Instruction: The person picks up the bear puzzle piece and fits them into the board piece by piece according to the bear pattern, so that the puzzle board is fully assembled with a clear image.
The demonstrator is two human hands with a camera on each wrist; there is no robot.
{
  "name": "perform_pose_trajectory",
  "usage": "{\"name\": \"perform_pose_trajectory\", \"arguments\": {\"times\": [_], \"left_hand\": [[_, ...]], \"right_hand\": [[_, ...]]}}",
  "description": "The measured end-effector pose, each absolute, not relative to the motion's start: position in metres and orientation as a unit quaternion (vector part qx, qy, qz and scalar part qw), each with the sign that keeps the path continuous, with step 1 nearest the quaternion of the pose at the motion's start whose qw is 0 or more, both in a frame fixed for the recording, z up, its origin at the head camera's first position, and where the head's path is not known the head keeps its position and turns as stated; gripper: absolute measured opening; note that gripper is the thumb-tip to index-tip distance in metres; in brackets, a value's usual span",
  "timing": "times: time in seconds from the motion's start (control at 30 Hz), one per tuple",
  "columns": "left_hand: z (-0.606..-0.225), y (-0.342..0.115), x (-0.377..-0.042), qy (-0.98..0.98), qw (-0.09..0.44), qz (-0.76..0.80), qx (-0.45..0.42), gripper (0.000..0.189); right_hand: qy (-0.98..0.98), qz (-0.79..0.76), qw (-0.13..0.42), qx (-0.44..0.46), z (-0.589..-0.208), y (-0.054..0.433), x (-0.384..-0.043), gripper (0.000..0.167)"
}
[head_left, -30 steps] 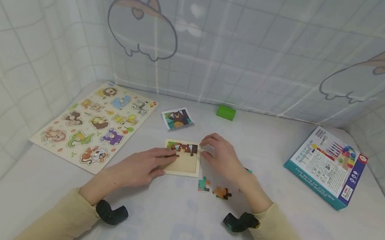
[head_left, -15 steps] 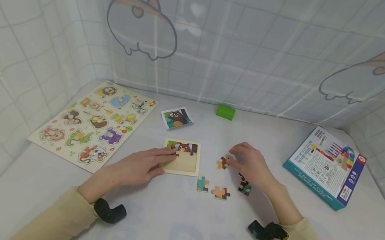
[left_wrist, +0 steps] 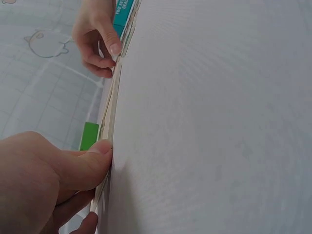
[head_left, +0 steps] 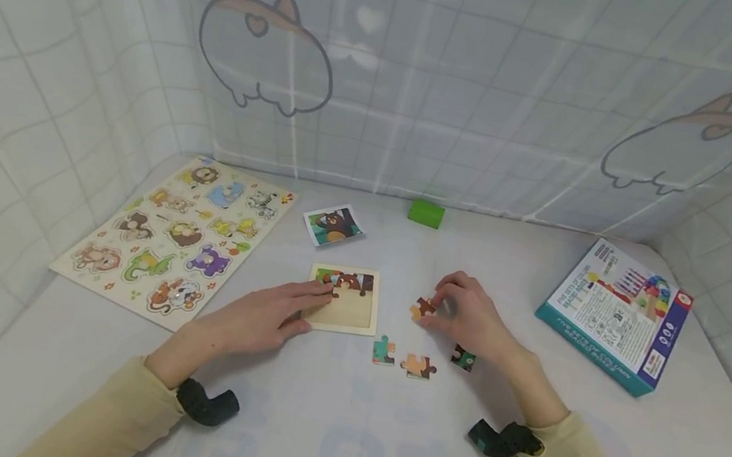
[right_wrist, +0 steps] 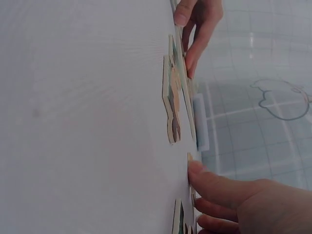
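A square wooden puzzle tray (head_left: 351,322) lies in the middle of the table, its top row filled with bear-picture pieces. My left hand (head_left: 258,317) rests on the tray's left side, fingers extended over it and the thumb (left_wrist: 101,147) against its near edge. To the right of the tray, my right hand (head_left: 475,319) pinches a brown and orange puzzle piece (head_left: 423,308) between thumb and fingers, low over the table. Several loose pieces lie around: a teal one (head_left: 383,351), an orange-brown one (head_left: 418,366) and a dark green one (head_left: 463,358) below my right hand.
A bear picture card (head_left: 334,225) lies behind the tray. Farther back is a green block (head_left: 427,213). An animal puzzle board (head_left: 173,238) fills the left side, and a teal and purple box (head_left: 614,316) sits at right. Patterned curtain walls (head_left: 430,95) enclose the table.
My right hand moved right, away from the tray's right edge, to a brown and orange puzzle piece and now pinches it. My left hand has stayed on the tray.
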State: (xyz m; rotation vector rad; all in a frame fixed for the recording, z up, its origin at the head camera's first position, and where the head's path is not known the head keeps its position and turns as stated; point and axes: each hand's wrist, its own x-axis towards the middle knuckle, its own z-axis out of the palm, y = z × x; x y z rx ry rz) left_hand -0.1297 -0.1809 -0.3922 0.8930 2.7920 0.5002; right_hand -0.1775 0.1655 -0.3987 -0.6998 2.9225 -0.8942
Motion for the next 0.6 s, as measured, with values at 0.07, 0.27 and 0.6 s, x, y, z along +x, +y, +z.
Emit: {"name": "perform_pose_trajectory", "arguments": {"times": [0.07, 0.27, 0.6], "left_hand": [[-0.3928, -0.1818, -0.1296, 0.935, 0.08, 0.166, 0.303, 0.053], [-0.3929, -0.183, -0.129, 0.932, 0.08, 0.172, 0.309, 0.052], [-0.3911, -0.1818, -0.1284, 0.934, 0.092, 0.171, 0.301, 0.053]], "right_hand": [[0.931, -0.286, -0.005, -0.227, -0.4001, 0.1655, -0.1774, 0.02], [0.922, -0.292, -0.017, -0.252, -0.4028, 0.1663, -0.1784, 0.016], [0.918, -0.279, -0.034, -0.281, -0.4057, 0.1668, -0.1784, 0.019]]}}
